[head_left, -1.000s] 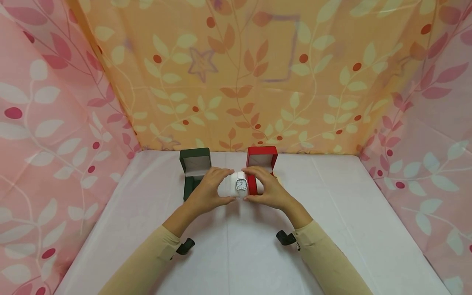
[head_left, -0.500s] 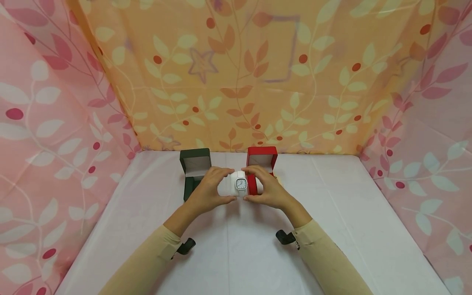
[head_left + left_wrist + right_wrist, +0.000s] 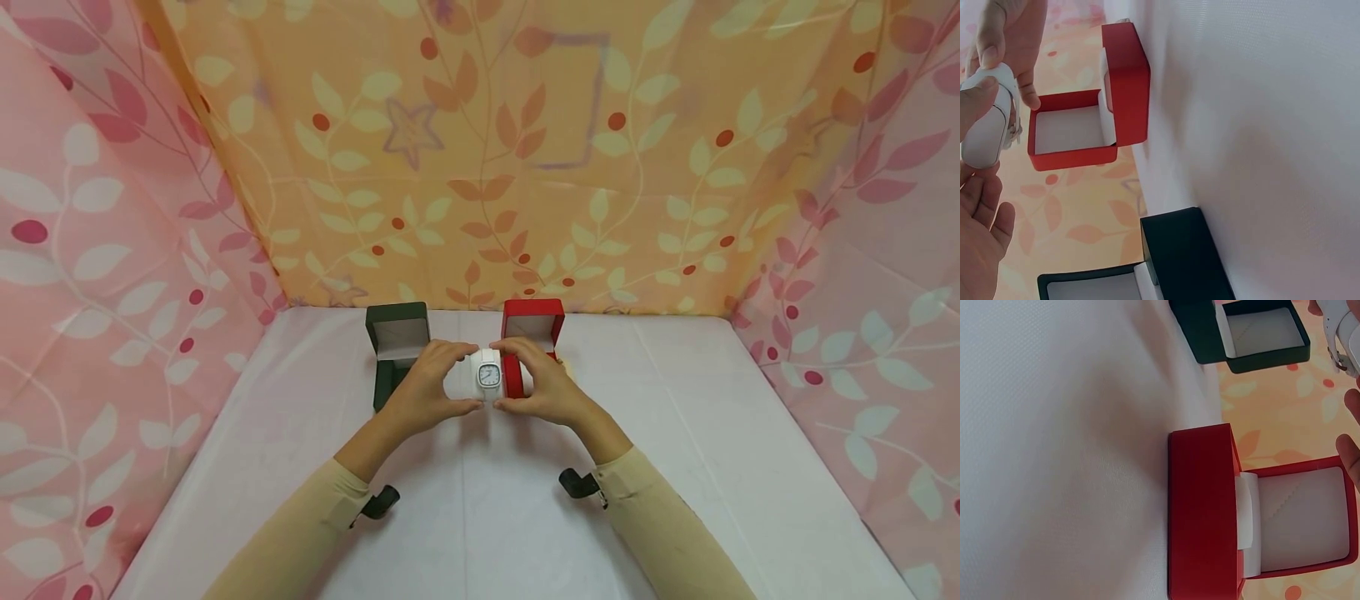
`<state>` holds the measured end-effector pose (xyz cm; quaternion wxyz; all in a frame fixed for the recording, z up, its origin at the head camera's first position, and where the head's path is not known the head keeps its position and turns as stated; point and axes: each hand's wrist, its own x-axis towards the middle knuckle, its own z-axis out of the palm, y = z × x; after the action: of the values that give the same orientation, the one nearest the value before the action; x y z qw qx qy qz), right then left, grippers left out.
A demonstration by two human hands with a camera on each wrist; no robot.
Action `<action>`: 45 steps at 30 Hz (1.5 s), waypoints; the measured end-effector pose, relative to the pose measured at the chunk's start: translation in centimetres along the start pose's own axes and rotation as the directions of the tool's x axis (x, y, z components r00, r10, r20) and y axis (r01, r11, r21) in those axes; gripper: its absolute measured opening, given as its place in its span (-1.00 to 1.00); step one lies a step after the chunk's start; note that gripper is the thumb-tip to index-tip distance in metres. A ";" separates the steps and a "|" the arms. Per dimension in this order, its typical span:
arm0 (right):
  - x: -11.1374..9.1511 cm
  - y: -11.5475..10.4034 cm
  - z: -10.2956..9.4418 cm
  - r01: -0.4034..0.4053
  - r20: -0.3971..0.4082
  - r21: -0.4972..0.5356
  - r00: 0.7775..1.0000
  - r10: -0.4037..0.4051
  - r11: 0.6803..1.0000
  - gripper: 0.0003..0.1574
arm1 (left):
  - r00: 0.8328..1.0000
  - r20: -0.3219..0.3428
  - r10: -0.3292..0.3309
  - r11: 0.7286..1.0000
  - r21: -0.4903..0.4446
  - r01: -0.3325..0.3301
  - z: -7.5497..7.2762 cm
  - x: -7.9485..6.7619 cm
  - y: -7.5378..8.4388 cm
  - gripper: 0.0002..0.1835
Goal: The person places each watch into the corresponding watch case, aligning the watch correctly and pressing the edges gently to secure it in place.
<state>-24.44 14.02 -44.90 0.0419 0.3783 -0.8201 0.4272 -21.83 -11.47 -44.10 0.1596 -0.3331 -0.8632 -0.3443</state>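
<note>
A white wristwatch [image 3: 489,377] with a square-rounded face is wrapped round a white watch cushion [image 3: 979,136], held up over the table in front of the two boxes. My left hand [image 3: 423,383] grips the cushion from the left, thumb below and fingers above in the head view. From the right, my right hand [image 3: 551,385] pinches it the same way. The strap [image 3: 1337,328] and its buckle show at the edge of the right wrist view. Behind the right hand stands an open red watch box [image 3: 533,310]; behind the left, an open dark green one [image 3: 396,312].
Something white [image 3: 1244,512] sits in the red box's base. A small golden thing [image 3: 566,365] peeks out beside that box, mostly hidden. White cloth [image 3: 480,517] covers the table, with floral curtains [image 3: 480,150] at the back and sides.
The watch and cushion have shifted very slightly to the left between the hands. Both hands keep hold, and the boxes stay where they were.
</note>
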 end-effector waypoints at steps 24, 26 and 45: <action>-0.2 -0.6 0.2 -0.002 -0.017 0.026 1.000 0.002 1.000 0.08 | 1.000 0.010 0.000 1.000 -0.021 0.000 -0.5 -0.2 -0.4 -0.11; -0.2 -0.7 0.2 -0.012 -0.018 0.020 1.000 0.013 1.000 0.08 | 1.000 0.013 -0.003 1.000 -0.019 0.003 -0.5 -0.2 -0.5 -0.11; -0.4 -2.7 1.4 -0.124 -0.099 0.107 0.986 0.134 0.987 -0.27 | 0.998 0.039 -0.058 0.998 0.004 0.058 -0.5 -0.3 -0.7 -0.12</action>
<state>-22.08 12.26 -44.15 0.0384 0.3028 -0.8169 0.4893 -22.05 -12.34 -44.25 0.1330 -0.3141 -0.8760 -0.3409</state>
